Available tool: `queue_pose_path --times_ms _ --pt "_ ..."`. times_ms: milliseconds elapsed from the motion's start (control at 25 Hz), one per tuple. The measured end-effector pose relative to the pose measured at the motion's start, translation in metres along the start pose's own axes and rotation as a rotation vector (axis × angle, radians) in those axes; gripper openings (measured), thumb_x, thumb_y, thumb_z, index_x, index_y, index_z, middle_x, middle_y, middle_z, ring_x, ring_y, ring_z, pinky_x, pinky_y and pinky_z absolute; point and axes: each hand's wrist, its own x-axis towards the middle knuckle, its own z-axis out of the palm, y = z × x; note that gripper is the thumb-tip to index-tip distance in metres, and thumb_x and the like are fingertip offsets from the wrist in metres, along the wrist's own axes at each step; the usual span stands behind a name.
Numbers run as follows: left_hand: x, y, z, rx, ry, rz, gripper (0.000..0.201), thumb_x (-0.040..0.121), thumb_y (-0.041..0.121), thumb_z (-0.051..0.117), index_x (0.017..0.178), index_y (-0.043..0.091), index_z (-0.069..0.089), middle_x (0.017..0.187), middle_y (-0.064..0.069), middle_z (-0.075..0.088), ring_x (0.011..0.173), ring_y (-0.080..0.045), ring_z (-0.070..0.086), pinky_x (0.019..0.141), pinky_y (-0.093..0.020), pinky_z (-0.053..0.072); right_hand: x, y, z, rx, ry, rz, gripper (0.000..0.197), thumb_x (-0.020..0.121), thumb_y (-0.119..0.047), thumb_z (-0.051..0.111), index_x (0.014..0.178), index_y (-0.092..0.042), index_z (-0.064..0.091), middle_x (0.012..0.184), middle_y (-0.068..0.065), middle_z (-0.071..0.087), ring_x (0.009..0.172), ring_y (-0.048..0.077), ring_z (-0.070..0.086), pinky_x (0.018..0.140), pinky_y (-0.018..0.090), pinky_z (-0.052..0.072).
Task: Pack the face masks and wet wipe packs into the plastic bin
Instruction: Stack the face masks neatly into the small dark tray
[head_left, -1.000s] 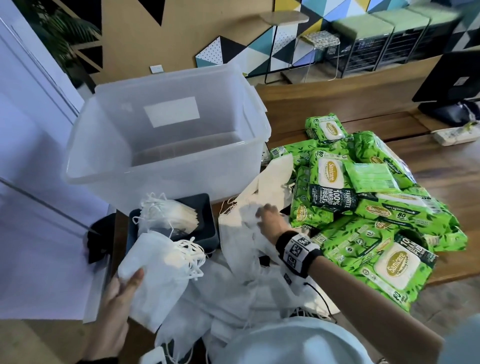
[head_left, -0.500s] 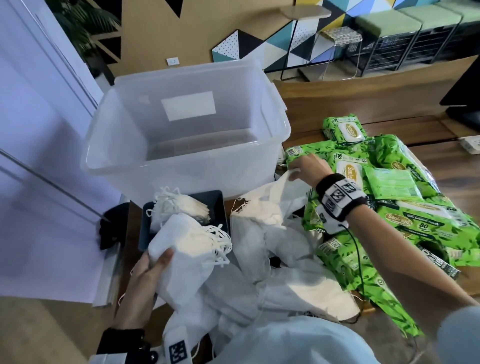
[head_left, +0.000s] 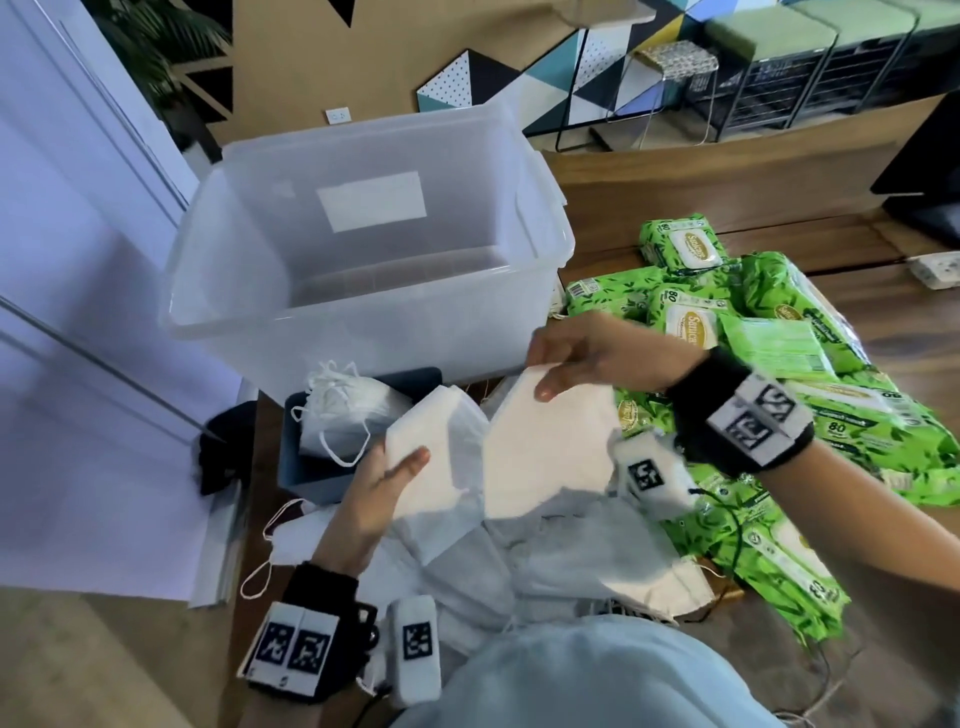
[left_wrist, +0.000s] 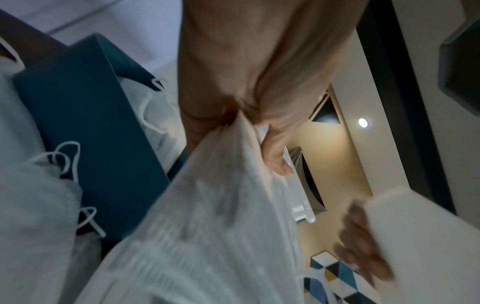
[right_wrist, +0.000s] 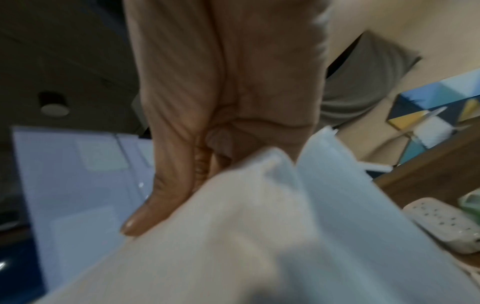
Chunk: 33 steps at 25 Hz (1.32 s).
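Observation:
My left hand (head_left: 387, 480) grips a thick stack of white face masks (head_left: 441, 457) from below, thumb on top; the left wrist view shows the same stack of masks (left_wrist: 221, 216) between thumb and fingers (left_wrist: 275, 156). My right hand (head_left: 566, 358) pinches the top corner of another white mask bundle (head_left: 545, 447) and holds it up beside the first; its thumb (right_wrist: 155, 195) lies on that mask bundle (right_wrist: 233, 226). The clear plastic bin (head_left: 197, 291) stands just behind both hands and looks empty. Green wet wipe packs (head_left: 779, 364) lie heaped to the right.
A dark blue tray (head_left: 306, 473) with more masks (head_left: 348, 410) sits under the bin's front. Loose masks (head_left: 571, 561) cover the wooden table (head_left: 727, 182) near me. A white power strip (head_left: 935, 270) lies at the far right, a dark monitor base (head_left: 924, 202) behind it.
My right hand left the wipe packs and lifted a mask bundle up beside the left hand's stack. The left hand raised its stack slightly toward the bin.

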Motion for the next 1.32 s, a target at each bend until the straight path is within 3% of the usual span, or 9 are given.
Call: queue_pose_path --times_ms 120,280,480,600,720,800,880,1120,1320 --pt "-0.006 0.001 0.018 0.018 -0.079 0.034 0.028 0.094 0.013 0.05 0.122 0.01 0.055 0.112 -0.002 0.067 0.099 -0.014 0.064 0.084 -0.023 0.052 0.025 -0.008 0.041 -0.194 -0.08 -0.013 0.019 0.071 -0.016 0.078 0.082 -0.019 0.063 0.067 -0.01 0.055 0.057 -0.004 0.048 0.055 0.007 0.035" --pt "-0.016 0.004 0.02 -0.084 -0.083 0.023 0.026 0.099 0.027 0.039 0.109 0.023 0.062 0.098 0.012 0.073 0.095 0.0 0.066 0.078 -0.014 0.05 0.045 -0.014 0.068 -0.325 -0.066 -0.003 0.027 0.072 -0.017 0.076 0.094 -0.008 0.064 0.072 -0.002 0.051 0.07 0.015 0.044 0.053 0.01 0.03" --pt "-0.016 0.0 0.022 0.029 -0.205 0.104 0.039 0.082 0.032 0.059 0.122 0.031 0.056 0.118 0.017 0.065 0.116 0.0 0.056 0.095 -0.018 0.043 0.051 -0.02 0.084 -0.39 -0.05 -0.045 0.025 0.073 -0.015 0.074 0.095 -0.009 0.062 0.08 -0.001 0.055 0.079 0.017 0.047 0.055 0.017 0.032" --pt "-0.014 0.001 0.023 0.089 -0.204 0.132 0.036 0.083 0.028 0.061 0.116 0.04 0.055 0.115 0.024 0.064 0.116 0.003 0.055 0.095 -0.018 0.041 0.053 -0.022 0.087 -0.434 0.012 -0.088 0.028 0.072 -0.019 0.075 0.096 -0.012 0.061 0.095 0.004 0.062 0.089 0.023 0.056 0.066 0.025 0.034" --pt "-0.014 0.003 0.011 0.071 -0.096 0.167 0.029 0.088 0.02 0.064 0.116 0.027 0.061 0.113 0.011 0.069 0.112 -0.009 0.061 0.097 -0.029 0.045 0.054 -0.011 0.091 -0.494 0.197 -0.199 0.062 0.072 -0.037 0.075 0.124 -0.015 0.05 0.123 0.006 0.051 0.112 0.023 0.046 0.087 0.032 0.038" --pt "-0.013 0.005 -0.004 0.01 0.01 0.131 0.036 0.08 0.03 0.071 0.113 0.018 0.063 0.108 0.0 0.072 0.103 -0.017 0.066 0.092 -0.039 0.052 0.056 0.01 0.099 -0.272 0.14 -0.115 0.095 0.064 -0.048 0.078 0.14 -0.018 0.03 0.137 0.007 0.043 0.123 0.025 0.04 0.103 0.038 0.036" --pt "-0.011 0.004 -0.018 -0.033 0.138 0.079 0.044 0.067 0.043 0.078 0.102 0.019 0.062 0.102 -0.006 0.071 0.095 -0.024 0.067 0.086 -0.044 0.054 0.054 0.027 0.119 0.061 -0.002 0.03 0.106 0.053 -0.057 0.081 0.138 -0.024 0.028 0.132 0.004 0.052 0.12 0.023 0.05 0.103 0.043 0.041" --pt "-0.011 0.003 -0.022 -0.073 0.24 0.061 0.015 0.087 0.017 0.064 0.1 0.023 0.062 0.102 -0.004 0.069 0.091 -0.021 0.065 0.085 -0.042 0.051 0.041 0.042 0.139 0.611 0.13 0.126 0.041 0.065 -0.014 0.083 0.096 0.005 0.062 0.085 0.009 0.066 0.075 0.016 0.059 0.077 0.036 0.051" --pt "-0.003 0.005 -0.024 -0.083 0.255 0.066 0.038 0.074 0.028 0.077 0.108 0.019 0.063 0.11 -0.012 0.069 0.098 -0.027 0.065 0.09 -0.044 0.051 0.046 0.043 0.133 0.742 0.227 0.172 0.036 0.068 -0.007 0.08 0.095 0.009 0.061 0.088 0.013 0.063 0.08 0.02 0.058 0.077 0.039 0.047"
